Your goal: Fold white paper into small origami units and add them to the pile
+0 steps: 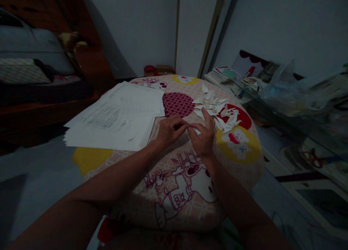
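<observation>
Over the round table's cartoon-print cloth (176, 181), my left hand (169, 132) and my right hand (203, 135) meet at the fingertips. Both are closed in a pinch on a small folded piece of white paper (197, 131), mostly hidden by the fingers. My right index finger points up and away from the pinch. Just beyond my right hand lies a loose pile of folded white paper shapes (210, 101) with pointed ends. To the left of my left hand, a stack of printed paper sheets (114, 119) is spread unevenly near the table's edge.
Along the right wall stands a glass-topped cabinet (252, 101) with books (221, 75), plastic bags (282, 90) and clutter. Scissors (312, 158) lie on its lower shelf. A wooden sofa (92, 63) with cushions is at the far left. Boxes (165, 69) sit behind the table.
</observation>
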`<state>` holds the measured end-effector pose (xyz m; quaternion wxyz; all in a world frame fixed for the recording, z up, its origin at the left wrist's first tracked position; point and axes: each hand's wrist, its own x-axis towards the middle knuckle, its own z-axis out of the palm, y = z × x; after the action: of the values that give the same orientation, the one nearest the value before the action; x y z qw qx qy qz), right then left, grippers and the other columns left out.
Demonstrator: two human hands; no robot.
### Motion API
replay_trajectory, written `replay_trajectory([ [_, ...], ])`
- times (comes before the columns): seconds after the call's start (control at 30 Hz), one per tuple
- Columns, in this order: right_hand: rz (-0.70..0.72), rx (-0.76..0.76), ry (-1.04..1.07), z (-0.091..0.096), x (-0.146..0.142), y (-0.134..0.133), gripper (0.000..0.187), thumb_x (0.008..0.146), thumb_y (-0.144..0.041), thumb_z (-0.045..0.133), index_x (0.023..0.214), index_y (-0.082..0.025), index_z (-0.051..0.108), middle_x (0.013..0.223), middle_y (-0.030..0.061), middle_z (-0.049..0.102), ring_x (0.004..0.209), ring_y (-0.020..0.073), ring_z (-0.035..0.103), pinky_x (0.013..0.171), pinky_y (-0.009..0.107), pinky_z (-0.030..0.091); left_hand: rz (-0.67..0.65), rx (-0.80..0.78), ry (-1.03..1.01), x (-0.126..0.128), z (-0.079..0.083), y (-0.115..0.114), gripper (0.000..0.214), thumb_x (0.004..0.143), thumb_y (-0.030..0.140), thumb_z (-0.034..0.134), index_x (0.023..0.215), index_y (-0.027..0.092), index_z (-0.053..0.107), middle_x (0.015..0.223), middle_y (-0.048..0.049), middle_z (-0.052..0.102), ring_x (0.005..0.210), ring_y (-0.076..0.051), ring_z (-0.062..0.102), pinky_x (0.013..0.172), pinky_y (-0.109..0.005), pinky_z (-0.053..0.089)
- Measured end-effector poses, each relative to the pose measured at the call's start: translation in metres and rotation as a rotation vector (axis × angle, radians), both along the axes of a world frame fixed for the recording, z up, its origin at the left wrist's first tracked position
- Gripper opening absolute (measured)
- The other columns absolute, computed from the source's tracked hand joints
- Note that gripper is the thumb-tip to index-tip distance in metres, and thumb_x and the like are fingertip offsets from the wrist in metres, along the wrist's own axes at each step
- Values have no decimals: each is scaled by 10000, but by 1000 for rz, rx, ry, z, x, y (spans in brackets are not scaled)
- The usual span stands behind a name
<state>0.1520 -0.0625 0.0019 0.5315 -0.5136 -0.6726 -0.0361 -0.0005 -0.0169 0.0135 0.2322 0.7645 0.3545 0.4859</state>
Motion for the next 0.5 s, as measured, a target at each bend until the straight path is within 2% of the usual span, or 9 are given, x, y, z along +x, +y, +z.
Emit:
replay_trajectory([
  [0.33, -17, 23, -37, 1, 0, 0, 114, 844, -186, 640, 764, -224, 712, 1509, 49, 507, 1384, 298, 438, 1154, 584, 357, -27, 18, 25, 1, 4, -5, 146, 837, 288, 662, 723, 216, 719, 745, -42, 698, 688, -166, 575, 706, -286, 440],
  [0.5, -33, 26, -41, -1, 0, 1, 127, 842, -173, 640, 747, -228, 704, 1489, 46, 529, 1379, 295, 447, 1145, 585, 371, -53, 77, 67, 0, 0, -4, 163, 865, 302, 625, 777, 211, 728, 776, -61, 685, 667, -160, 572, 695, -281, 457],
])
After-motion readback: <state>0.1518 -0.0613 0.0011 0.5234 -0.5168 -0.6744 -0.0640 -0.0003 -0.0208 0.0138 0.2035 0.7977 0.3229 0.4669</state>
